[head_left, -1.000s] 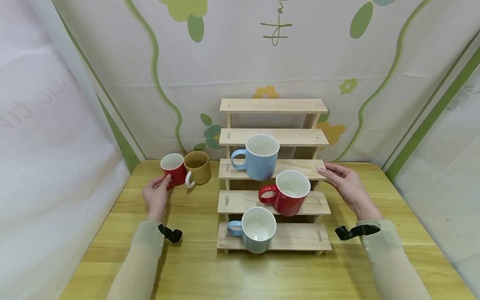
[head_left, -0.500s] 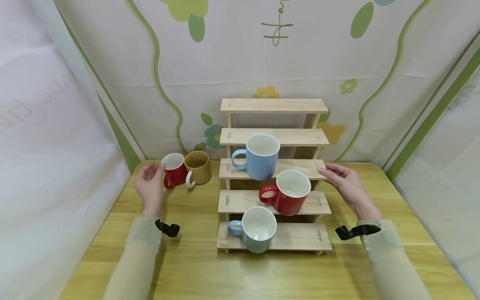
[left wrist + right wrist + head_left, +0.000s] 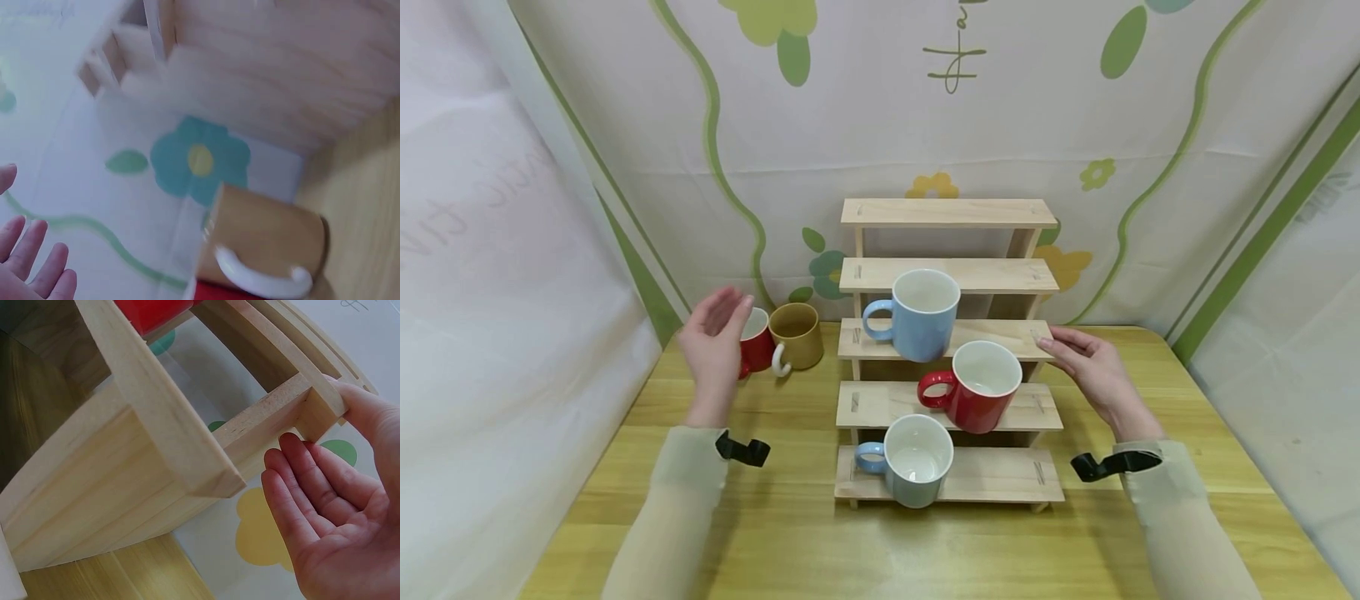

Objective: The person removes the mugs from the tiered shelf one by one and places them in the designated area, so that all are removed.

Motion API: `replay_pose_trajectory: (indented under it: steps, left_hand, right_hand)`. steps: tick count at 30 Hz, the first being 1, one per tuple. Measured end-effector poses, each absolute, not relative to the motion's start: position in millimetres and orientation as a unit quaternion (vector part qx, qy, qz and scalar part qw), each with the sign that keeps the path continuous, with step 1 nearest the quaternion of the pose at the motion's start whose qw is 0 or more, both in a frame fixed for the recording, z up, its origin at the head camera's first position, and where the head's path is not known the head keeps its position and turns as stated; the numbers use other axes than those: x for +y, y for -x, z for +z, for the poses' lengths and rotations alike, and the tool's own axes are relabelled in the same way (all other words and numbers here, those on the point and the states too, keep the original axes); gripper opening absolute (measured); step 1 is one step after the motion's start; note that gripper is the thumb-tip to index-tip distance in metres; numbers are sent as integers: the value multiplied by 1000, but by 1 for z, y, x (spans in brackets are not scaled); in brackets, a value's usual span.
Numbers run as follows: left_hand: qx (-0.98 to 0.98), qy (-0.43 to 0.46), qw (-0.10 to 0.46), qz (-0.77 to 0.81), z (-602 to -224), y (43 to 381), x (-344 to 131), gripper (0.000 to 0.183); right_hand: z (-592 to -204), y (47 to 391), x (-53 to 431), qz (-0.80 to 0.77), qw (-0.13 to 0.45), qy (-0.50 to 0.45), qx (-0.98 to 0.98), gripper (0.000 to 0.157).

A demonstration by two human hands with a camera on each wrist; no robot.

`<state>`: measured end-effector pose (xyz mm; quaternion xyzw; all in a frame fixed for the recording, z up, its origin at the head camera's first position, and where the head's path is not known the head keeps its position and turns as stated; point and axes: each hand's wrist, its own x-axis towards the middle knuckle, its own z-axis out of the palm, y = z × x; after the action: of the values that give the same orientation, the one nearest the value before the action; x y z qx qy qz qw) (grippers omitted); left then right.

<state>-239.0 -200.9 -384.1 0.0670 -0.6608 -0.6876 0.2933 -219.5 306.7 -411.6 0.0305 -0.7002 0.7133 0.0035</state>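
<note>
My left hand (image 3: 711,358) is raised beside a small red mug (image 3: 757,346) and partly covers it; its fingers are loosely bent and hold nothing. In the left wrist view its fingertips (image 3: 53,269) stand apart from the mugs. A tan mug (image 3: 802,340) with a white handle touches the red one on the table. My right hand (image 3: 1097,375) pinches the right end of the middle board of a tiered wooden shelf (image 3: 947,213). Seen from the right wrist, the thumb is on the board and the fingers (image 3: 309,481) lie below.
On the shelf stand a light blue mug (image 3: 921,321), a larger red mug (image 3: 981,393) and a grey-green mug (image 3: 917,467) with a blue handle, each on its own tier. A printed curtain (image 3: 850,100) hangs behind the wooden table (image 3: 790,533).
My left hand has let go of the small red mug, drawn back to the left, then lifted and come across in front of it. The right hand keeps its place on the shelf.
</note>
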Motion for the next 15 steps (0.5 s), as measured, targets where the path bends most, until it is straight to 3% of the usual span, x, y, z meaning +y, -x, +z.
replay_pose_trajectory:
  steps: [15]
  left_hand:
    - [-689,88,246,-676,-356,223,-152,44]
  right_hand:
    - [-413,221,307,720,3,-33,-694,34]
